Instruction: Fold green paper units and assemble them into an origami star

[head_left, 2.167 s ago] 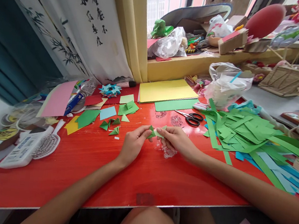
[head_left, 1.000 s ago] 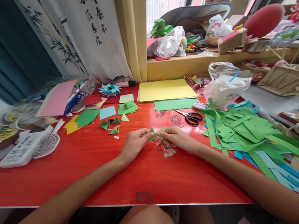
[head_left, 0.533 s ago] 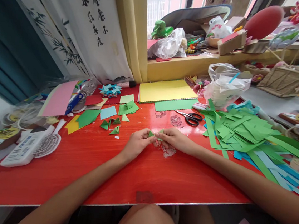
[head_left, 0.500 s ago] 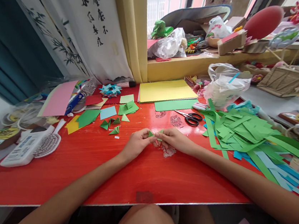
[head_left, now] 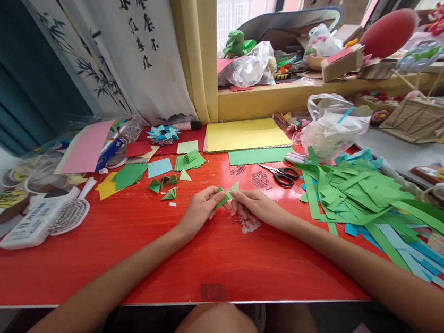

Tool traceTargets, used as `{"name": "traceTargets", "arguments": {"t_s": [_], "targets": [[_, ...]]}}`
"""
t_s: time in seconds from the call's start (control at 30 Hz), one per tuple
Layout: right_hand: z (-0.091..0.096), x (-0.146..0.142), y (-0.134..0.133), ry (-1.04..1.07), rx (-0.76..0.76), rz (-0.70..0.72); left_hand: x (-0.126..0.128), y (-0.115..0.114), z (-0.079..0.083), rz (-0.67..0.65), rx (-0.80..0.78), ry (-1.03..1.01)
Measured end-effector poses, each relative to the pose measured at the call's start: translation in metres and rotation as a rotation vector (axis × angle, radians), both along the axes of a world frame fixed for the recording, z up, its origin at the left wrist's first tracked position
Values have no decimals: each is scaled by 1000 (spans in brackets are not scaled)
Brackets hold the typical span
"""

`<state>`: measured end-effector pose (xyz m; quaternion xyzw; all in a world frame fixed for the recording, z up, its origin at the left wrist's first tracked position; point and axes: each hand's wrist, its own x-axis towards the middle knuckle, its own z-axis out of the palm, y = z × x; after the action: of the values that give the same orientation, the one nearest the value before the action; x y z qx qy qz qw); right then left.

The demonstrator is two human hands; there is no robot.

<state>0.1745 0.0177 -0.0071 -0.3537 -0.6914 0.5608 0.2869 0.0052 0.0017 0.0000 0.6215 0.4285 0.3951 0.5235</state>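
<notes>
Between my two hands, just above the red table (head_left: 178, 268), is a small folded piece of green paper (head_left: 230, 192). My left hand (head_left: 200, 209) pinches its left side between thumb and fingers. On its right side, the thumb and fingers of my right hand (head_left: 255, 206) are closed on the same paper; their tips partly cover it. To the left of my left hand lie several small folded green pieces (head_left: 169, 193), with a stack of green squares (head_left: 189, 160) and a light blue square (head_left: 160, 167) behind them.
Black-handled scissors (head_left: 285, 177) lie beyond my right hand. Green strips (head_left: 358, 190) and blue strips are heaped at the right. Yellow sheets (head_left: 247, 136) lie at the back, near a blue folded-paper ring (head_left: 163, 134). A hairbrush (head_left: 74, 214) and a white bottle (head_left: 37, 223) are at the left.
The green paper has been turned between my fingers, and a pointed tip now stands up more visibly. Both hands have stayed nearly in place.
</notes>
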Motion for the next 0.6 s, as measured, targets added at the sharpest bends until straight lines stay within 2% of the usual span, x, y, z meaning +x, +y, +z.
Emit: {"name": "traceTargets", "arguments": {"t_s": [0.33, 0.6], "targets": [[-2, -2, -4, -59, 18, -29, -4, 1, -3, -33, -8, 24], [2, 1, -3, -112, 86, 78, -3, 1, -2, -124, -7, 50]]}}
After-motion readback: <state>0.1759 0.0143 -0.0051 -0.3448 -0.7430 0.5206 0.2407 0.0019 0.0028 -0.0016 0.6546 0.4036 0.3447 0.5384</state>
